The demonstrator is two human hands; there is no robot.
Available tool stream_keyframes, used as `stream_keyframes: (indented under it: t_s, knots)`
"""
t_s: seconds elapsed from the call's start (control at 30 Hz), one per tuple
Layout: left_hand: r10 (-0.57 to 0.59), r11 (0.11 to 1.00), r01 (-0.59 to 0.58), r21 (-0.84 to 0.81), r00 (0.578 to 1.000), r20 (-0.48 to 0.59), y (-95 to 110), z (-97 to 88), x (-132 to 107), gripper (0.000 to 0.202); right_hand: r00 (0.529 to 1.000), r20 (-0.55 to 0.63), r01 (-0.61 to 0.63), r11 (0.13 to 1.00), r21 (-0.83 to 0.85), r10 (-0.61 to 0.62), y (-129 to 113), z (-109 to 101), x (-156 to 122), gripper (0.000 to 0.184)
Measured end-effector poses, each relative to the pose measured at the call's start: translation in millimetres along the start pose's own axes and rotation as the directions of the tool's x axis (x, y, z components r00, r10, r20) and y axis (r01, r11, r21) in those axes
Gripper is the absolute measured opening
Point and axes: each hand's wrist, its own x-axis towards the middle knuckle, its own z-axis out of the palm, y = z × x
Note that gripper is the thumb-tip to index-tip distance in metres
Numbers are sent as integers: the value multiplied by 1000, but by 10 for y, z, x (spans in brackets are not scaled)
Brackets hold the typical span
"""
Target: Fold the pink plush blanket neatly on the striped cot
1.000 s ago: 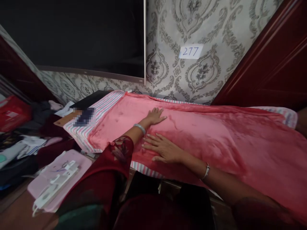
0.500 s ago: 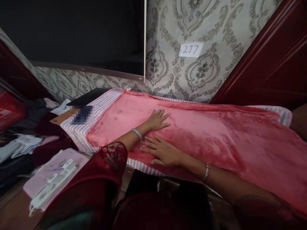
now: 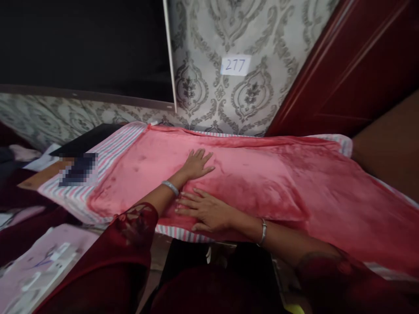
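A pink-red plush cloth (image 3: 278,183) lies spread over a striped padded board (image 3: 108,152) that runs left to right. My left hand (image 3: 196,163) lies flat on the cloth near its middle, fingers spread and pointing right. My right hand (image 3: 204,211) rests flat on the cloth near the front edge, fingers stretched to the left, just below the left wrist. Both wrists wear a silver bangle. Neither hand holds anything.
A patterned wall with a paper label "277" (image 3: 235,65) stands behind the board, beside a dark screen (image 3: 85,43) and a dark red door (image 3: 353,69). A pink pad with a white power strip (image 3: 46,270) lies at the lower left, near piled clothes (image 3: 19,157).
The view has swung to the right, so everything sits further left in the picture. Both hands stay flat on the cloth; the left one slid slightly rightward across it.
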Motion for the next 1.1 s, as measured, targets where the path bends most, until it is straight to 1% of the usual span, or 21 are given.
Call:
stream_keyframes:
  t_s: [0.17, 0.23, 0.3, 0.37, 0.43, 0.53, 0.63, 0.73, 0.8, 0.9, 1.0, 1.1]
  knots:
    - [-4, 997, 3, 72, 1000, 24, -12, -50, 48, 75, 1000, -20, -3, 992, -128, 1, -1, -48, 41, 65]
    - [-11, 996, 5, 94, 998, 63, -14, -105, 59, 75, 999, -45, -9, 987, -163, 1, -42, -79, 22, 66]
    - [-28, 995, 17, 103, 993, 113, -11, -188, 58, 75, 997, -78, -34, 985, -170, 21, -107, -122, -55, 67]
    - [-36, 994, 22, 105, 991, 130, 19, -287, 49, 76, 993, -103, -72, 987, -146, 57, -171, -176, -207, 67]
    - [-10, 994, -2, 107, 994, 108, 101, -378, 43, 78, 988, -108, -121, 986, -111, 109, -202, -236, -423, 67]
    - [110, 990, -116, 81, 991, 76, 339, -450, 83, 77, 977, -91, -202, 976, -78, 195, -160, -306, -766, 65]
    - [231, 972, -235, 28, 968, 103, 630, -405, 184, 72, 971, -63, -236, 969, -76, 232, -66, -302, -987, 66]
    - [249, 968, -252, 11, 961, 117, 812, -264, 268, 71, 973, -53, -228, 970, -84, 224, -6, -209, -1052, 69]
    - [247, 968, -249, 17, 965, 88, 840, -157, 285, 70, 973, -68, -225, 971, -79, 220, 8, -126, -1052, 72]
    - [267, 963, -268, 29, 963, 44, 802, -39, 278, 69, 971, -94, -224, 973, -54, 219, 16, -25, -1047, 75]
    - [274, 960, -276, 46, 961, 42, 757, 14, 278, 69, 971, -101, -223, 974, -37, 219, 20, 17, -1041, 75]
    - [278, 958, -280, 61, 960, 44, 726, 25, 296, 69, 968, -118, -229, 972, -44, 223, 9, -2, -1015, 73]
